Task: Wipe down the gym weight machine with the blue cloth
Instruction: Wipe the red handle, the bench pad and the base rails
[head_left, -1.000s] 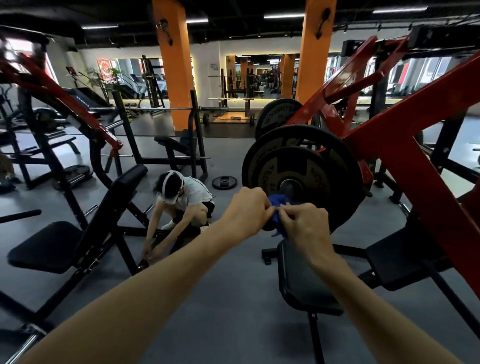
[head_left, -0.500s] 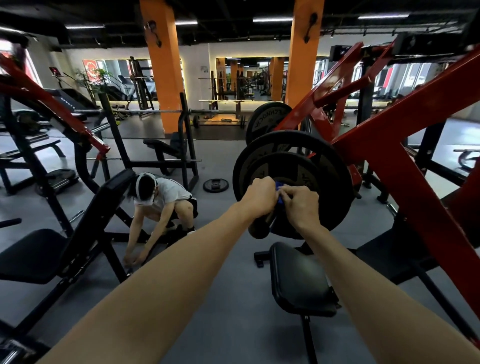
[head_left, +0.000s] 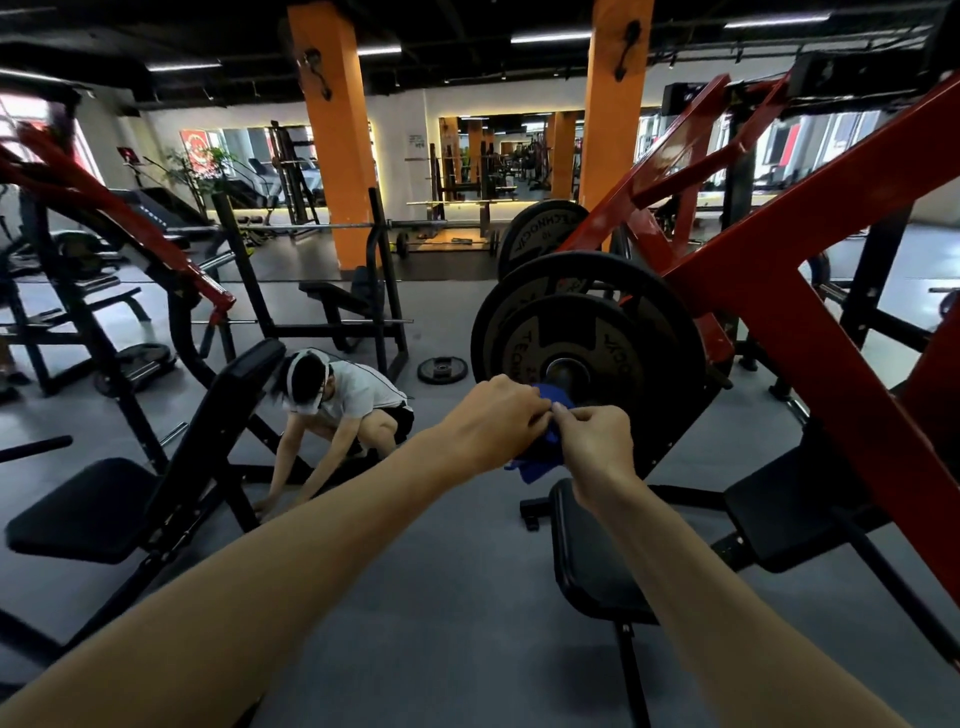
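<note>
The blue cloth (head_left: 540, 457) is bunched between my two hands just below the hub of the black weight plates (head_left: 592, 338). My left hand (head_left: 493, 421) pinches its upper edge from the left. My right hand (head_left: 592, 441) grips it from the right, with part of the cloth hanging under the fingers. The plates sit on the red frame of the weight machine (head_left: 769, 291), which slants up to the right. Most of the cloth is hidden by my hands.
The machine's black seat pad (head_left: 587, 561) lies below my hands. A black bench (head_left: 130, 493) stands at left. A person (head_left: 343, 405) crouches on the grey floor beyond it. A loose small plate (head_left: 441, 370) lies on the floor. Orange pillars (head_left: 332, 130) stand behind.
Both hands with the cloth rose to the plate hub half a second ago and now sit slightly lower, with more cloth hanging beneath. The crouching person has shifted a little.
</note>
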